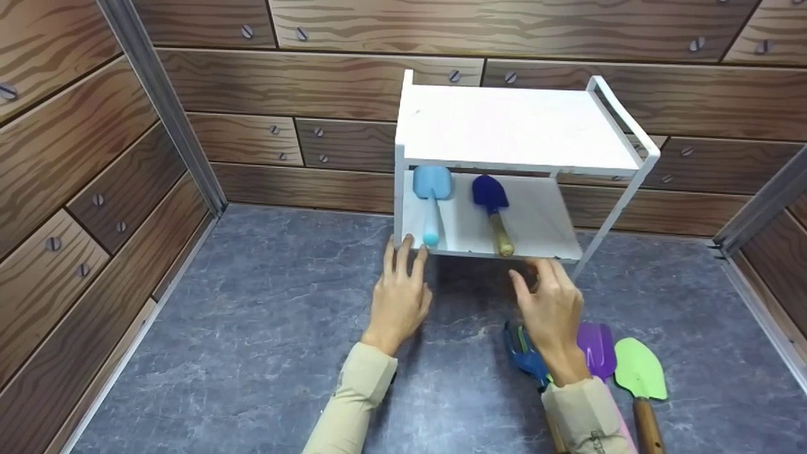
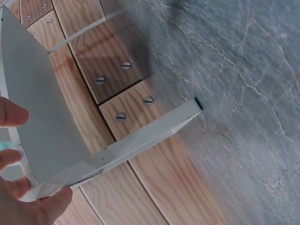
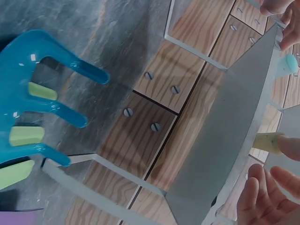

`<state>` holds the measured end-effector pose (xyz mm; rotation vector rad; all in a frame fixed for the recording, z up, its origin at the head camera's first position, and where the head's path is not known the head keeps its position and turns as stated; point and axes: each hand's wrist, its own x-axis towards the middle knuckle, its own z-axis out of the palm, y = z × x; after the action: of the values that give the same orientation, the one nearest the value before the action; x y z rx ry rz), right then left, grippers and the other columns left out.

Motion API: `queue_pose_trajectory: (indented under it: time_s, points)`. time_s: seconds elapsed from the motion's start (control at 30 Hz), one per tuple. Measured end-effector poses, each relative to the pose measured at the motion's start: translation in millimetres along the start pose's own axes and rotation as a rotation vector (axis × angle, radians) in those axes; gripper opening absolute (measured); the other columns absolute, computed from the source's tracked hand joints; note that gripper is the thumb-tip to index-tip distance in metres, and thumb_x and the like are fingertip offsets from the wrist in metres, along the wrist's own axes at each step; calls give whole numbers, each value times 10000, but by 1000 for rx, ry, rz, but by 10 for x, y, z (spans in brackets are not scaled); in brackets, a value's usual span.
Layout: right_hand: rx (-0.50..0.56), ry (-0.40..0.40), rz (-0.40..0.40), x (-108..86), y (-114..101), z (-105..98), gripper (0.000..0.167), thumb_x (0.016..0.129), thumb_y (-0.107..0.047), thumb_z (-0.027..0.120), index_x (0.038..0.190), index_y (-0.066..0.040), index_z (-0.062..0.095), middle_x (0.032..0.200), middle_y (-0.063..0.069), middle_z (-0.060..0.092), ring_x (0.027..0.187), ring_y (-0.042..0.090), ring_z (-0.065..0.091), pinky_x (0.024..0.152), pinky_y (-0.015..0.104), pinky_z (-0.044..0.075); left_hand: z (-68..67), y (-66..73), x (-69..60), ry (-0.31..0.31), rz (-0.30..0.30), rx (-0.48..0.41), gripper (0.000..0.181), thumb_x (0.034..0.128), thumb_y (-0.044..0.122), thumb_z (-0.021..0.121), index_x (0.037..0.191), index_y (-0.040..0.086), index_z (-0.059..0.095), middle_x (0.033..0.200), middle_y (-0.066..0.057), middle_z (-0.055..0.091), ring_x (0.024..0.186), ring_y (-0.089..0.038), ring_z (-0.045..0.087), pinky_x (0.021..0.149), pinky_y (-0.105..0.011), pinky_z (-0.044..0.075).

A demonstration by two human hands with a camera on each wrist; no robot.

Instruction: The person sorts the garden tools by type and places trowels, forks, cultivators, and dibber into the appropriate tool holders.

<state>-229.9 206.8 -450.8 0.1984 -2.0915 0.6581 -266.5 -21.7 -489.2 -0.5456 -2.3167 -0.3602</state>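
A white two-tier rack stands on the floor. On its lower shelf lie a light blue toy shovel and a dark blue trowel with a wooden handle, handles toward the front. My left hand touches the shelf's front left corner with spread fingers, some on either side of the leg. At the front edge's right part, my right hand has its fingertips near the shelf, thumb held apart from the fingers, with nothing seen between them.
Below and around my right forearm lie a blue hand rake with light green parts, a purple shovel and a light green trowel with a wooden handle. Wood-patterned walls enclose the grey marbled floor.
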Motion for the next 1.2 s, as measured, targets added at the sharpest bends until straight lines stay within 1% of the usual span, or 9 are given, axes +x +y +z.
queue_pose_trajectory:
  time_s: [0.17,0.4,0.53,0.63,0.77,1.0,1.2]
  points:
    - [-19,-23,14,-110,60,-66,239,780,-34,850,919,55,678,816,180,650,577,326,610,492,513,491,-6,7,-21,-16,4,19,630,806,128,781,1389,14,570,1470,-237,449,1348,-499,419,738,-400,633]
    - [-40,-52,29,-246,114,-182,239,771,-10,854,918,66,682,811,191,651,584,326,625,485,499,511,-13,4,-36,-28,7,11,636,802,126,786,1389,13,567,1473,-236,444,1351,-498,414,726,-410,635]
    - [-56,-61,36,-297,135,-256,243,768,-4,855,912,72,674,791,185,629,583,312,597,482,488,493,-14,6,-39,-36,9,2,630,804,128,777,1387,11,568,1473,-242,444,1351,-507,411,747,-420,632]
    - [-66,-87,47,-325,144,-318,239,770,0,853,914,71,676,794,186,627,598,314,595,488,491,491,-20,2,-40,-40,6,-1,615,813,129,762,1386,13,569,1473,-241,444,1355,-509,404,755,-426,630]
    - [-87,-124,71,-345,166,-416,252,753,17,860,924,73,684,850,219,656,661,372,625,525,529,516,-18,-1,-32,-32,3,-13,619,810,122,765,1385,12,564,1474,-240,437,1358,-510,398,760,-431,629]
    - [-134,-153,110,-379,245,-593,243,738,43,848,913,84,683,865,246,650,712,425,615,545,582,497,-15,-15,-2,-17,-4,-22,626,816,119,772,1388,0,547,1479,-246,427,1356,-509,398,753,-431,630]
    - [-166,-181,136,-445,316,-723,255,735,36,850,924,92,687,880,258,646,750,461,619,576,614,500,-53,-7,-15,-48,-6,-23,605,852,115,750,1405,0,532,1485,-250,419,1373,-508,380,755,-415,631]
